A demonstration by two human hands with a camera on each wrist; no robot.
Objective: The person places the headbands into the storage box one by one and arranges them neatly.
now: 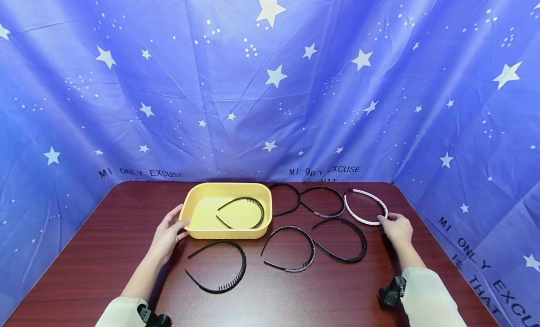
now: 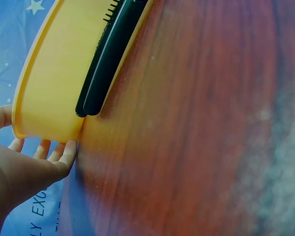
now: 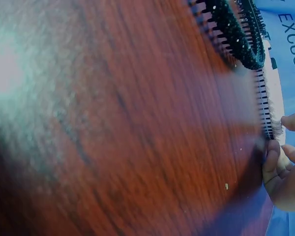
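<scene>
My left hand [image 1: 165, 238] holds the left end of a yellow plastic basin [image 1: 228, 234], thumb over the rim and the other fingers against the outer wall. Inside the basin lies one black toothed headband [image 1: 261, 209]. Over at the right, my right hand [image 1: 397, 229] pinches a pinkish-white headband [image 1: 366, 194] by its curved right part. Dark comb teeth line its inner side, clear in the right wrist view. Whether this headband is lifted off the table cannot be told.
Several dark headbands lie on the red-brown wooden table [image 1: 270, 299]: a black one [image 1: 244, 266] before the basin, a glittery one [image 1: 313, 252], a black one [image 1: 365, 245], and two behind, including a pink-flecked one [image 1: 342, 205]. A blue star-printed curtain [image 1: 236, 83] hangs behind.
</scene>
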